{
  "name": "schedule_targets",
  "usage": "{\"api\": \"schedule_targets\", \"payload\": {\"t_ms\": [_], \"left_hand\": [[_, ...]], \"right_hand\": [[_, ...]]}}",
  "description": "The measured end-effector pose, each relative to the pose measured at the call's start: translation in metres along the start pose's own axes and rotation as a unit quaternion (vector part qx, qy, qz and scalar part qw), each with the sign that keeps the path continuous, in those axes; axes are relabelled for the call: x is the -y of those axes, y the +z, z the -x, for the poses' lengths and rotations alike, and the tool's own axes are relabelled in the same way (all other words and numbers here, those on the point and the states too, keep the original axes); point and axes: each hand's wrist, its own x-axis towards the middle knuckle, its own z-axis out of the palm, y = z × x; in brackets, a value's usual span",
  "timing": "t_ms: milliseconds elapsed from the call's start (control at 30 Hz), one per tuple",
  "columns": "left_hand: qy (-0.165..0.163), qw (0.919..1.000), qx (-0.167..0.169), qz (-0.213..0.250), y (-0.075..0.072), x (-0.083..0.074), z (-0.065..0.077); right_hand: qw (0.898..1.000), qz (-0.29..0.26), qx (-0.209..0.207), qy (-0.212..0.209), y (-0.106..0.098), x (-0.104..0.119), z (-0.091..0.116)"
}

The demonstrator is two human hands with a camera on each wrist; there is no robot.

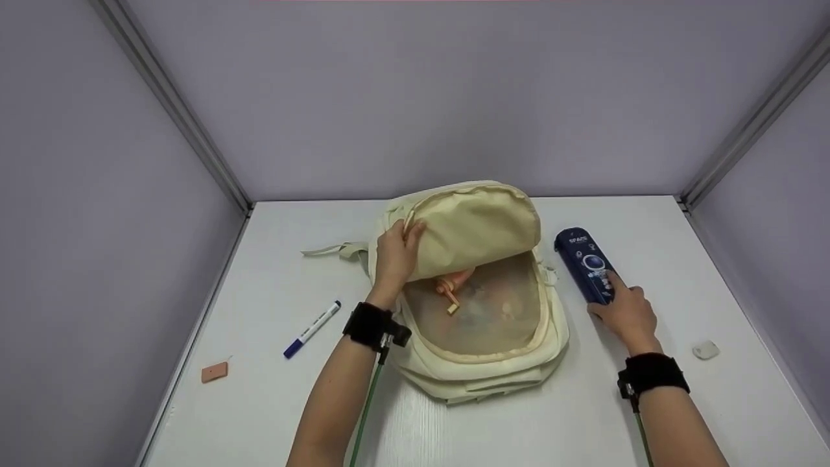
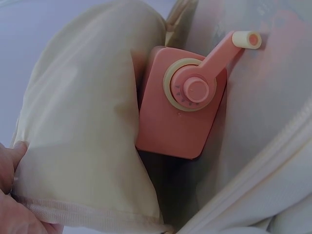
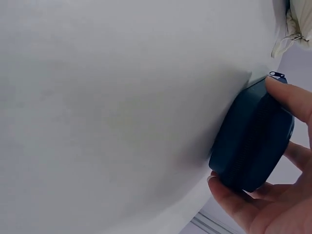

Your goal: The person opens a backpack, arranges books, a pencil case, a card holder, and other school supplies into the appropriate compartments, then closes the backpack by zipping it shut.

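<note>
A cream backpack (image 1: 476, 373) lies on the table with its main compartment unzipped. My left hand (image 1: 395, 256) grips the edge of its front flap (image 1: 480, 227) and holds it raised; in the left wrist view the thumb and fingers pinch the fabric at the lower left. Inside the bag sits a pink crank pencil sharpener (image 2: 183, 126) with a cream-tipped handle. To the right of the bag, my right hand (image 1: 628, 316) holds the near end of a dark blue zippered pencil case (image 1: 587, 263) with a space print. Its fingers and thumb span the case's sides (image 3: 253, 136).
Left of the bag lie a white marker (image 1: 312, 329) with a blue cap and a small orange-pink block (image 1: 214, 371). A small whitish lump (image 1: 705, 350) is beyond the right wrist. A bag strap (image 1: 337, 250) trails left. Grey walls (image 1: 454, 97) enclose the table.
</note>
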Motion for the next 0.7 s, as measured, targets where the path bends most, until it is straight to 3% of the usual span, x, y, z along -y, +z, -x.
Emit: {"api": "schedule_targets", "payload": {"t_ms": [367, 700], "left_hand": [[0.005, 1.0000, 0.003, 0.004, -0.002, 0.002, -0.002], [0.012, 0.9999, -0.002, 0.008, -0.003, 0.001, -0.005]], "right_hand": [[0.993, -0.043, -0.101, -0.049, -0.014, 0.011, 0.018], [0.992, -0.079, -0.087, -0.050, -0.053, 0.018, 0.047]]}}
